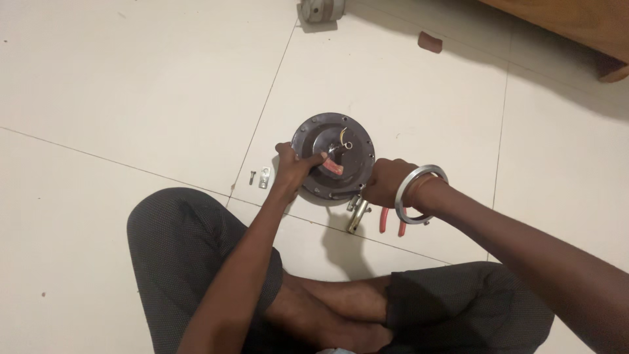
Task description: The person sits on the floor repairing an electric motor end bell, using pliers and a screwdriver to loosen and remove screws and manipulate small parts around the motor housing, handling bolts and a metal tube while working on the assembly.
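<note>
A round grey motor housing (333, 157) lies flat on the tiled floor (131, 98) before the seated person, with the left hand (295, 169) closed over its near-left rim, thumb pressed toward a reddish piece (333, 168) beside the central shaft (347, 145), and the right hand (388, 183), a loose metal ring (419, 193) around its wrist, clamped on the near-right rim. Good practice here is judged to be an even grip from both sides, keeping the housing level. Red-handled pliers (392, 223), a metal tool (357, 213), a small screw (252, 176) and a bracket (264, 177) lie close by.

motor housing (333, 155) on floor (131, 98) | screw (252, 176) left | pliers (391, 223) right
</note>
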